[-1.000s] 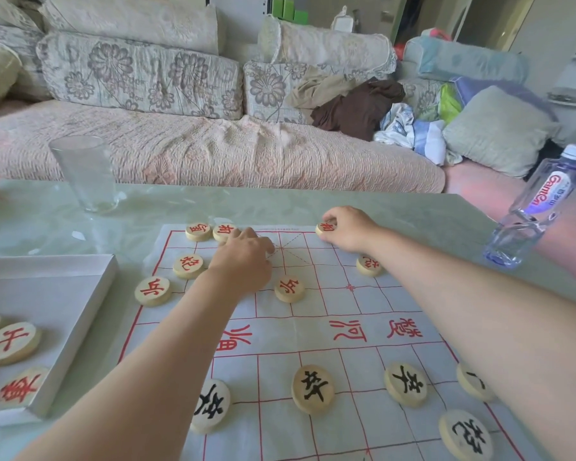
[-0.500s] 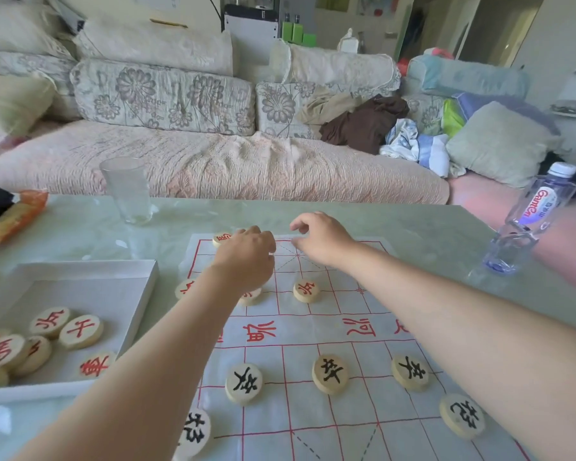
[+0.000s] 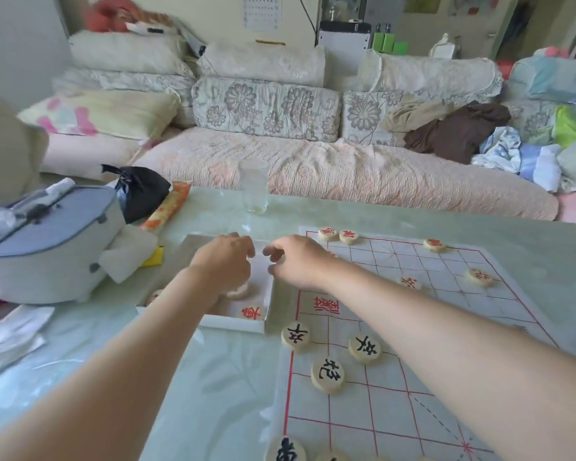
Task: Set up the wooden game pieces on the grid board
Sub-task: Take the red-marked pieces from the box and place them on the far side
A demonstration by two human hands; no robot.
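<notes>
L hand [image 3: 225,266] over white box [image 3: 230,325] (grip: can't tell), R hand [image 3: 296,261] beside, grip loose & empty; red-char piece [image 3: 252,312] in box.

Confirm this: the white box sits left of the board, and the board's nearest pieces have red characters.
Not quite: the head view shows the nearest pieces on the board have black characters, not red. The white box does sit left of it.

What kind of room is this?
Probably a living room at home: a long sofa with flowered cushions, clothes heaped on it, and a table holding the game board.
</notes>
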